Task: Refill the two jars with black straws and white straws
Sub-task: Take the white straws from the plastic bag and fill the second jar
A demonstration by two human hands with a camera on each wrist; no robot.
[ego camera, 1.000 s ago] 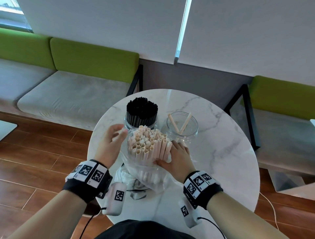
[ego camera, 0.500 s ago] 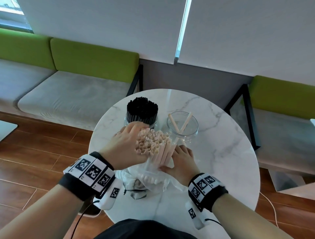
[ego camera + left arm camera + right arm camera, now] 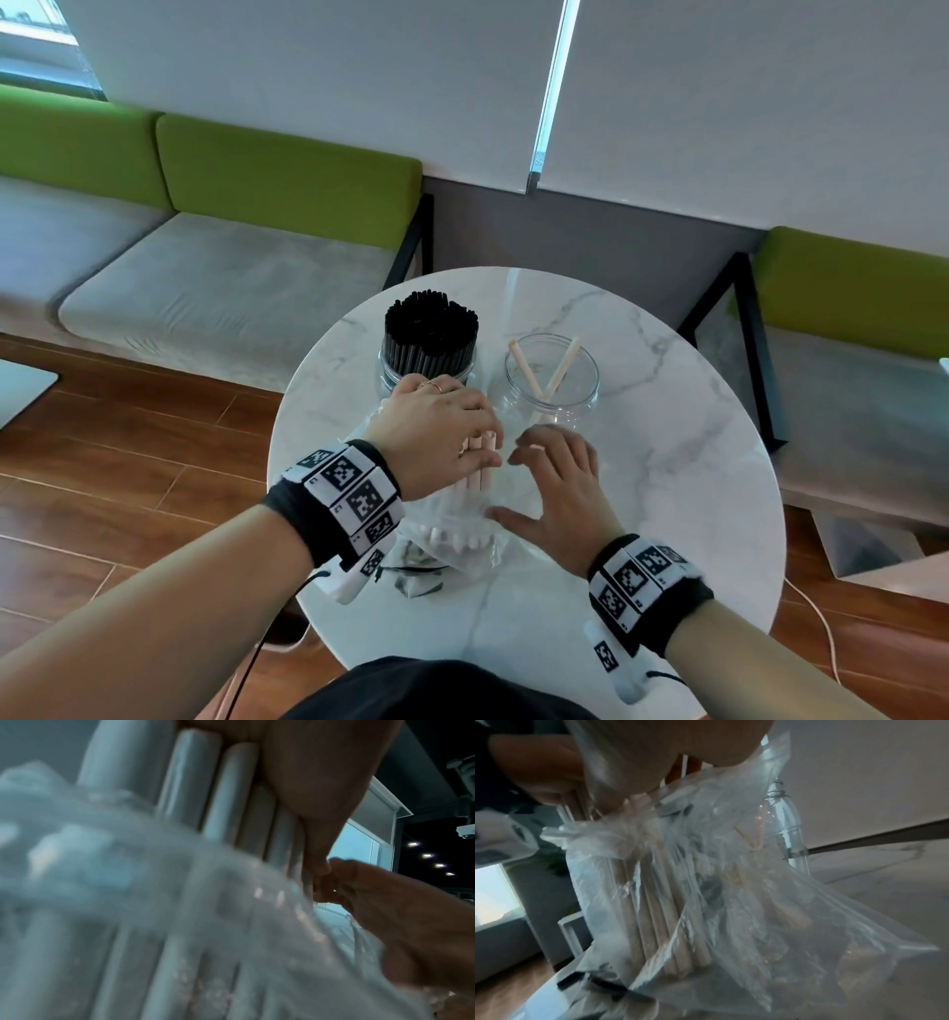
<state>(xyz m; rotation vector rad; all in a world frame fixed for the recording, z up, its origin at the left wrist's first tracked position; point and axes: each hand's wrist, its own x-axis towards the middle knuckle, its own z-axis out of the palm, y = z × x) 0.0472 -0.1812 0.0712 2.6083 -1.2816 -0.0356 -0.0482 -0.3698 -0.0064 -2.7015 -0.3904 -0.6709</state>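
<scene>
On the round marble table (image 3: 667, 462), a clear plastic bag (image 3: 462, 534) holds a bundle of white straws (image 3: 480, 462) upright. My left hand (image 3: 441, 426) lies over the bundle's top with its fingers curled round the straws (image 3: 231, 791). My right hand (image 3: 518, 480) holds the bag's right side (image 3: 808, 923) between thumb and curved fingers. Behind them stand a jar packed with black straws (image 3: 431, 339) and a clear jar (image 3: 552, 375) with two white straws leaning inside.
A crumpled empty bag (image 3: 416, 570) lies on the table just under my left wrist. Green-backed grey benches (image 3: 231, 288) run along the wall behind and to the right. The floor around the table is wood.
My left hand has moved from the bundle's left side onto its top and closed round the straws. My right hand slid a little nearer along the bag's right side.
</scene>
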